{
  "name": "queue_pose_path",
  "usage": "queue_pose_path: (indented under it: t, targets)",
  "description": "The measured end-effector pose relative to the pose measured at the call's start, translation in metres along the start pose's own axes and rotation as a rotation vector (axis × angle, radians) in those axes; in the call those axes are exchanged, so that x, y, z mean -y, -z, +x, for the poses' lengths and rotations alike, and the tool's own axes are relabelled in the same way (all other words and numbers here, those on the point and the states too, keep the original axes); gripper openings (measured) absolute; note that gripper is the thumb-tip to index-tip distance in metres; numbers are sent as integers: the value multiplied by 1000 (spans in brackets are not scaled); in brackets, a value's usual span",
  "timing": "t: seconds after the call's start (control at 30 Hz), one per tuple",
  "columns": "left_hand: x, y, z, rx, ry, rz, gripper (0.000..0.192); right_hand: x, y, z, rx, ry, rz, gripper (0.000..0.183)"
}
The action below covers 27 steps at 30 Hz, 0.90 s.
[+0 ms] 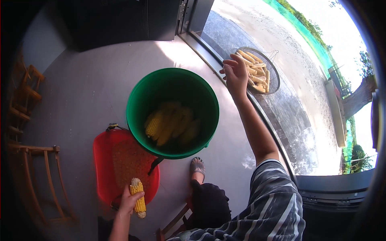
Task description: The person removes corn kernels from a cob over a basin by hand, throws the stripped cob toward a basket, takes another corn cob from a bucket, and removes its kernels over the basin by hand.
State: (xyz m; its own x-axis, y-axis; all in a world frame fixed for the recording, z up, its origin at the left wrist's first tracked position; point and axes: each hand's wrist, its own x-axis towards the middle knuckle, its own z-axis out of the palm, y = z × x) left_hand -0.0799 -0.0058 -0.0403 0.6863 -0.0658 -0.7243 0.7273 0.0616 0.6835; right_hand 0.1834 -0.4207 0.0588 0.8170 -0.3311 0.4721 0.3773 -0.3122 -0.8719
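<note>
My left hand grips a yellow ear of corn, pale at both tips, above the near end of a red tub. Loose corn kernels seem to cover the tub's floor. Beside the tub, partly overlapping it, stands a tall green bucket with several ears of corn at its shaded bottom. My right hand is stretched out by the doorway, fingers apart and nothing seen in it. Behind it in view, a round wire basket holds many bare-looking cobs.
A metal door sill runs between the grey floor and the concrete outside. Wooden chairs stand at the left. A dark cabinet or door panel is at the top. My sandalled foot is near the bucket.
</note>
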Motion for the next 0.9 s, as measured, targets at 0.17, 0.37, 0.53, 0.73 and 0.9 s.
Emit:
queue_pose_path:
  t: [0.17, 0.37, 0.53, 0.73, 0.9]
  targets:
    - [-15, -11, -12, 27, 2, -186, 40, 101, -54, -95, 410, 41, 196, 25]
    - [-46, -16, -28, 192, -162, -168, 63, 136, -115, -186, 993, -295, 42, 24]
    - [-65, -12, -25, 242, -349, -170, 66, 154, -132, -220, 950, -803, 107, 40]
    - [-60, 18, -44, 318, -420, -136, 64, 166, -157, -251, 1109, -600, 180, 49]
    - [-54, 40, -56, 516, -329, -204, 61, 165, -174, -264, 1187, -527, 102, 45]
